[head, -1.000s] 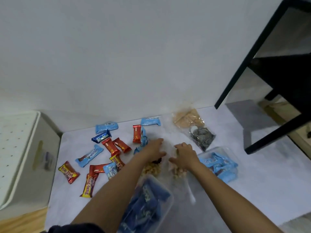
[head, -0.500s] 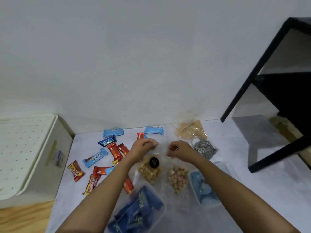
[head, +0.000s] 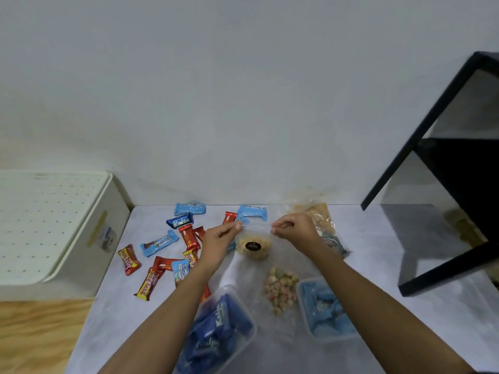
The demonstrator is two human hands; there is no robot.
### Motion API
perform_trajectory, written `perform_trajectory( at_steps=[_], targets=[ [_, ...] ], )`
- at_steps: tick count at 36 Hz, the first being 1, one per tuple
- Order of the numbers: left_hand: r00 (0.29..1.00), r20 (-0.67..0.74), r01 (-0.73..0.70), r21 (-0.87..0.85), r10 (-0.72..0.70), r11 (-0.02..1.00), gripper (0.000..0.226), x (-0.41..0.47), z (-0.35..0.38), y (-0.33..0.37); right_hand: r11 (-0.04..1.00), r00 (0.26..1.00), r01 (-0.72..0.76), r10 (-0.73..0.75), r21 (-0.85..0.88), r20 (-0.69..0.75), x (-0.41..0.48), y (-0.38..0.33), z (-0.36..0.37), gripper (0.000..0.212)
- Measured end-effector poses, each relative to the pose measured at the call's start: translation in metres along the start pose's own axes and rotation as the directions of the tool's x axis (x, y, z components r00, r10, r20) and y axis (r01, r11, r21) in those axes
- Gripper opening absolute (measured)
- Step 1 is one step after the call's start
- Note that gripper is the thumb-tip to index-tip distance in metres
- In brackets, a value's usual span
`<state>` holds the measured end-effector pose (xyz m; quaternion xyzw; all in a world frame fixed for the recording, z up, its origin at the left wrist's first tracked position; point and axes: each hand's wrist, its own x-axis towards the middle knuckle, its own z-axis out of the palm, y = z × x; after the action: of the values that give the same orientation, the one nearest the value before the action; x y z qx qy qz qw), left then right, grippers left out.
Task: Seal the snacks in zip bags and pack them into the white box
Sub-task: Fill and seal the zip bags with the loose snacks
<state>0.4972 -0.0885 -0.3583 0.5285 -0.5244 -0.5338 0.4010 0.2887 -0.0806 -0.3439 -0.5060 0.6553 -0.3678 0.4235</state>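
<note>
I hold a clear zip bag (head: 253, 245) of yellow snacks with a black label up off the mat. My left hand (head: 220, 237) pinches its top left corner and my right hand (head: 293, 230) pinches the top right corner, the zip strip stretched between them. A second clear bag of pink and green sweets (head: 280, 288) lies below it on the mat. The white box (head: 54, 228), its perforated lid on, stands at the far left.
Loose red, yellow and blue wrapped bars (head: 162, 242) are scattered left of my hands. Two clear tubs of blue packets (head: 218, 330) (head: 325, 309) sit near me. More filled bags (head: 320, 217) lie by the wall. A black shelf frame (head: 442, 163) stands at right.
Both hands rose from the mat, lifting the yellow snack bag by its top edge and spreading apart along the zip. The bag of pink and green sweets stayed on the mat.
</note>
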Motion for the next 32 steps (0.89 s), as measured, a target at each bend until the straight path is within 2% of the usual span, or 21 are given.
perform_trajectory(
  at_steps=[4, 8, 13, 16, 21, 25, 27, 30, 32],
  targets=[
    [0.999, -0.046, -0.022, 0.018, 0.023, 1.000, 0.029, 0.002, 0.006, 0.001, 0.999, 0.999, 0.030, -0.030, -0.020, -0.024, 0.001, 0.004, 0.001, 0.014],
    [0.998, -0.066, -0.022, 0.008, 0.022, 1.000, 0.029, 0.001, 0.013, -0.001, 0.998, 0.997, 0.050, -0.048, 0.036, -0.060, -0.002, 0.008, 0.003, 0.007],
    [0.995, -0.084, -0.051, 0.065, 0.057, 0.997, 0.017, 0.003, 0.017, -0.002, 0.998, 0.996, 0.036, -0.032, 0.046, -0.078, -0.005, 0.011, 0.006, 0.007],
    [0.994, -0.083, -0.061, 0.133, 0.073, 0.989, 0.010, 0.005, 0.018, -0.002, 0.999, 0.998, 0.046, -0.046, 0.008, -0.046, -0.005, 0.008, 0.007, 0.002],
    [0.996, -0.072, -0.031, 0.174, 0.044, 0.984, 0.010, 0.004, 0.020, -0.001, 0.994, 0.997, 0.063, -0.060, -0.086, 0.043, -0.006, 0.002, 0.005, 0.009],
    [0.992, -0.074, -0.087, 0.201, 0.104, 0.976, 0.008, 0.005, 0.017, -0.001, 0.990, 0.987, 0.042, -0.020, -0.135, 0.157, -0.006, -0.003, 0.002, 0.012],
    [0.986, -0.120, -0.090, 0.231, 0.120, 0.969, 0.006, 0.006, 0.016, -0.002, 0.981, 0.987, 0.078, -0.051, -0.177, 0.150, -0.005, -0.005, 0.003, 0.011],
    [0.969, -0.242, -0.002, 0.176, 0.046, 0.984, 0.018, 0.004, 0.018, 0.000, 0.955, 0.989, 0.135, -0.114, -0.264, 0.092, -0.003, -0.008, 0.005, 0.007],
    [0.967, -0.250, 0.064, 0.079, -0.042, 0.995, 0.024, 0.001, 0.022, 0.004, 0.933, 0.984, 0.173, -0.151, -0.317, 0.092, -0.003, -0.011, 0.006, 0.007]
  ],
)
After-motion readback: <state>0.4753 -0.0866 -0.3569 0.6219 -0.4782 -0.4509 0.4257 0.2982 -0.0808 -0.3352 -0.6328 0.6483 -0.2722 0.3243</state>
